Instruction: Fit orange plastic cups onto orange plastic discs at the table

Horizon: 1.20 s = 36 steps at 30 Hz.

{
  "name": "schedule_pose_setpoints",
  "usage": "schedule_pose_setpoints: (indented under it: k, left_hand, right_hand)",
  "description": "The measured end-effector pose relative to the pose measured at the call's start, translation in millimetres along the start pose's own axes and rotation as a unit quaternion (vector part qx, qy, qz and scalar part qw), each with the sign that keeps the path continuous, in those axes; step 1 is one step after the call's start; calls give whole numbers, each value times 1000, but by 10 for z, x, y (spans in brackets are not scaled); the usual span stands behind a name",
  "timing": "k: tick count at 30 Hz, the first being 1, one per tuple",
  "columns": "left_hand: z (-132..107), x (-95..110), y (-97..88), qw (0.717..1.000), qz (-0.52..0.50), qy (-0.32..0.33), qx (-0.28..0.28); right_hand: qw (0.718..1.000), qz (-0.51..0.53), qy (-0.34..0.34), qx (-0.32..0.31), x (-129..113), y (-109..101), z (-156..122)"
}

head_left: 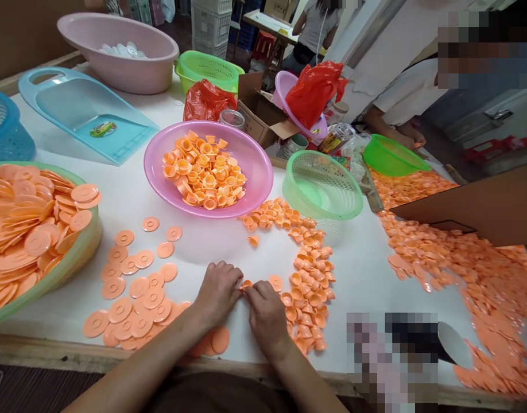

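My left hand (218, 293) and my right hand (267, 318) meet just above the front edge of the white table (229, 344). Between their fingertips is a small orange suction cup (246, 284), mostly hidden by my fingers. Flat orange discs (138, 307) lie loose to the left of my left hand. On the right, a curved band of orange cups (306, 278) runs close beside my right hand. A pink bowl (263, 172) piled with more cups stands ahead of my hands.
A green-rimmed basin of discs (74, 269) sits at the left. Further back are a green strainer basket (321, 184), a blue dustpan (86, 115), and a pink tub (117, 57). A large orange spill (453, 269) covers the right. A co-worker's hands (401, 136) rest beyond it.
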<state>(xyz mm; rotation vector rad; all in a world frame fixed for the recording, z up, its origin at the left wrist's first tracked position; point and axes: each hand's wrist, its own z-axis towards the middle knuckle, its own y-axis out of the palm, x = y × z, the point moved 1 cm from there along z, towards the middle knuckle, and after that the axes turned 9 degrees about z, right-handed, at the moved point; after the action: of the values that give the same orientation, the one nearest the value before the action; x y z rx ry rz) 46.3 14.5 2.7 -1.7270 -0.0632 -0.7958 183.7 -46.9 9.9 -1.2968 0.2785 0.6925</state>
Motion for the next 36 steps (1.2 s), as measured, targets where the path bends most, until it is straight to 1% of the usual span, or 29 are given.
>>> schedule_pose_setpoints:
  k: [3,5,7,9,12,15,17,19,22,25,27,28,30,33,36]
  left_hand:
    - [-6,-40,-23,1000,-5,5,-6]
    - [2,-31,-34,1000,7,8,-12]
    - [49,29,-24,999,20,17,-27]
    - [150,154,23,998,25,45,-42]
    - [373,429,165,991,25,123,-46]
    - [567,651,321,983,42,176,-36]
    - [605,683,366,982,44,179,-29]
    - [548,598,338,986,34,160,-20]
    - [333,307,189,995,26,92,-5]
    - [98,9,40,999,12,40,8]
    - [2,-104,1,999,-9,32,19]
    - [-22,-131,2,999,-19,30,27]
    - [-29,-143,30,998,-30,21,43]
    - [-1,-115,77,998,-29,5,50]
    - [10,-116,56,998,-30,5,46]
  right_hand:
    - [995,79,47,35,71,-150,-43]
    - [990,83,83,81,169,-268,-64]
    - [984,60,112,126,297,-383,-76]
    - [977,39,136,158,422,-483,-82]
    - [968,26,166,187,536,-593,-83]
    - [961,35,181,208,542,-643,-85]
    - [960,51,184,205,519,-639,-91]
    - [960,72,188,194,493,-604,-101]
    - [964,108,183,162,442,-488,-95]
    - [973,146,152,91,337,-308,-41]
    - [980,154,119,40,243,-180,12]
    - [984,146,104,21,197,-121,38]
    - [991,108,80,3,120,-22,80]
    - [999,32,37,-3,48,79,113]
    - [1000,-28,-11,-4,17,136,124]
